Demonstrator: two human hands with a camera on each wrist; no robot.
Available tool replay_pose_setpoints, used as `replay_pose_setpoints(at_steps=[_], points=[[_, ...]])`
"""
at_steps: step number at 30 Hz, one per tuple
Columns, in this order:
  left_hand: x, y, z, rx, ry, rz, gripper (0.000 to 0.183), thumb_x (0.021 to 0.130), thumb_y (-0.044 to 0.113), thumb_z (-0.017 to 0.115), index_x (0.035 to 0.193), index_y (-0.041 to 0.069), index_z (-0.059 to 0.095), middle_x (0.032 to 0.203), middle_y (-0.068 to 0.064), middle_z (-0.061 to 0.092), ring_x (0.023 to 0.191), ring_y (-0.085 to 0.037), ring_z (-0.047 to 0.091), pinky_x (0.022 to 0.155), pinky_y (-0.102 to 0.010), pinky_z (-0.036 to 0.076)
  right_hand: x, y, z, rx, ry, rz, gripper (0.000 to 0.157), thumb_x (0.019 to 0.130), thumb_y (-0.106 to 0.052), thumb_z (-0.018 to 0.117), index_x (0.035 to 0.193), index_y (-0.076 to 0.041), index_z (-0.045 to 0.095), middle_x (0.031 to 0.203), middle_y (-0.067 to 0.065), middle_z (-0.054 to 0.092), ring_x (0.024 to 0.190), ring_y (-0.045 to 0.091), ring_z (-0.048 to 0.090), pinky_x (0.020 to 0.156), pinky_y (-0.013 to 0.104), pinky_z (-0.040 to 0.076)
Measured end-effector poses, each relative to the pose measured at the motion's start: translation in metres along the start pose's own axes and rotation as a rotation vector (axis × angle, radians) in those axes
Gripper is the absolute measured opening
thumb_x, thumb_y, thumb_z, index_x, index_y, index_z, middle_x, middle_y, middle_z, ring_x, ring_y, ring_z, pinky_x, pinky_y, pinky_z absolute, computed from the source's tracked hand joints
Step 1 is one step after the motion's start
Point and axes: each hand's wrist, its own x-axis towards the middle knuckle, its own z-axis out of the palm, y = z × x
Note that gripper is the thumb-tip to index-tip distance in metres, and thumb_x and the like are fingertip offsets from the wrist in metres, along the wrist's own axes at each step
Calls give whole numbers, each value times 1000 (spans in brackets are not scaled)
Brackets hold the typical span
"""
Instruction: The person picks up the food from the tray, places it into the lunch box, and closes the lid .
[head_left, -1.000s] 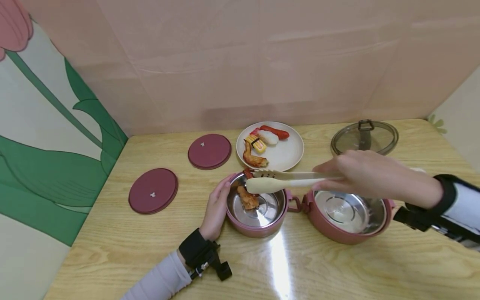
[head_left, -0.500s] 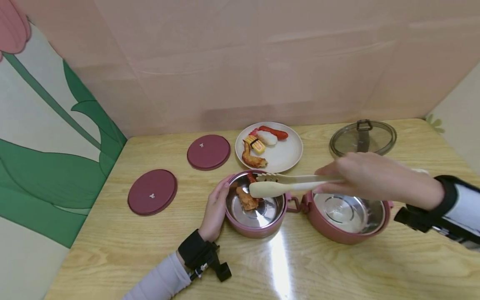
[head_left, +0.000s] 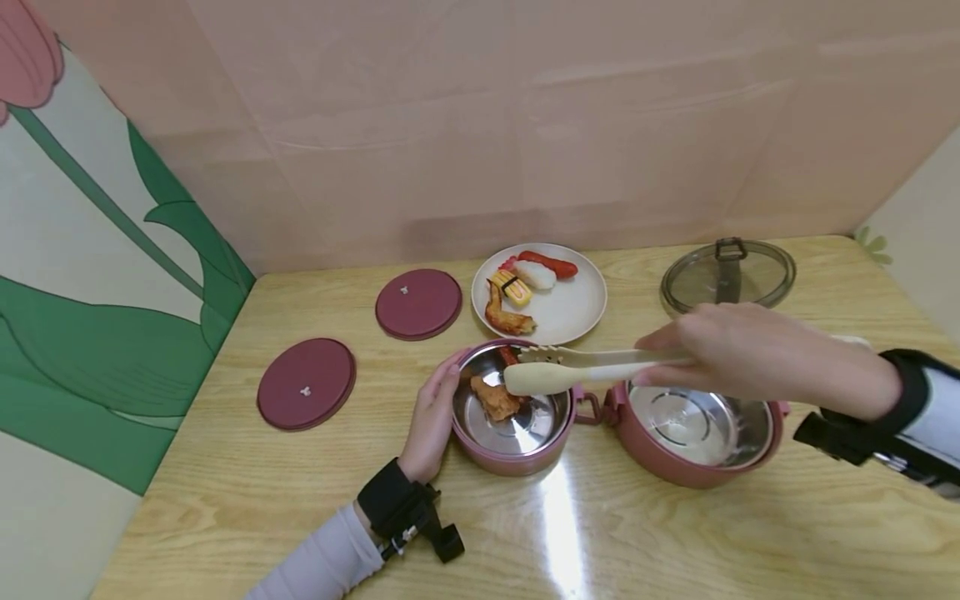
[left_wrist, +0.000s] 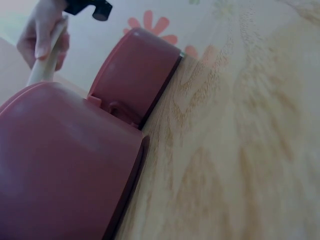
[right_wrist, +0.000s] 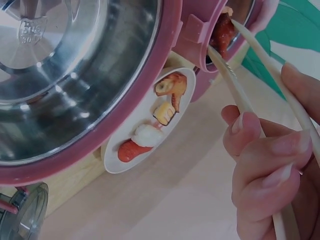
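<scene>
My left hand (head_left: 431, 412) rests against the outer left wall of a pink steel-lined pot (head_left: 510, 464), whose outside fills much of the left wrist view. Inside this pot lie a brown piece of fried chicken (head_left: 495, 398) and a dark red glossy piece of food (right_wrist: 223, 34), partly hidden. Cream tongs (head_left: 570, 375) reach over the pot from the right, gripped by my right hand (head_left: 738, 350). In the right wrist view the two tong tips stand apart, near the dark red piece; whether they touch it I cannot tell.
A second pink pot (head_left: 693, 475) stands close on the right, under my right hand. Behind are a white plate (head_left: 573, 312) with a sausage, sushi, and a chicken wing, and a glass lid (head_left: 765, 279). Two maroon lids (head_left: 418, 304) lie on the left.
The tongs and right hand have shifted slightly to the right. The dark red piece has gone from the pot's back rim down inside it. My left hand stays put.
</scene>
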Motion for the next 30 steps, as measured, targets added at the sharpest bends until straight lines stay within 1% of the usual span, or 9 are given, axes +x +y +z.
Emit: replay_pose_setpoints(at_steps=[3,5,8,10,14,18,22,30], points=[[0,0,0,4,6,-8,46,106,30,37,145,6,43,149,-12,43,142,-24,31,119,-42,22,-1,-1,0,-16,8,-16,17,88,-43,68,95,-27,73,67,-19,59,54,-4,46,43,22,39],[0,1,0,3,7,-12,46,106,30,37,145,6,42,149,-11,43,142,-23,31,119,-41,22,-1,-2,-1,-25,9,-25,14,88,-43,68,91,-30,71,64,-20,55,52,-3,43,42,21,36],[0,2,0,-2,8,-20,45,106,29,37,145,7,43,149,-10,44,142,-22,32,119,-40,23,0,-4,-1,-48,10,-37,12,88,-43,68,84,-32,67,61,-20,50,52,-2,41,42,21,35],[0,2,0,-1,5,-15,46,106,29,36,145,7,42,149,-11,43,142,-23,32,119,-41,22,-1,-6,-2,-68,11,-36,14,88,-42,68,79,-33,63,59,-19,47,52,-1,40,42,22,34],[-1,3,1,-4,1,-13,46,106,30,36,145,7,42,149,-11,44,142,-23,32,119,-41,22,0,-11,-4,-124,30,-46,16,87,-42,70,78,-32,62,60,-17,46,53,1,43,42,25,37],[0,1,1,-6,-2,-2,46,106,29,36,145,6,43,148,-11,44,142,-23,32,119,-41,22,2,-17,-6,-180,44,-49,17,86,-43,70,79,-30,62,60,-16,46,53,3,43,41,26,36],[0,1,1,-9,-4,0,45,106,29,36,145,6,43,148,-12,45,141,-23,33,119,-40,23,3,-22,-8,-213,41,-41,20,86,-44,71,77,-29,60,59,-15,44,51,4,39,39,25,32],[1,1,1,-25,-11,4,46,107,28,36,145,5,43,147,-13,45,141,-24,34,119,-41,23,5,-27,-9,-258,63,-49,24,84,-47,71,76,-27,60,58,-15,45,50,5,41,39,27,33]])
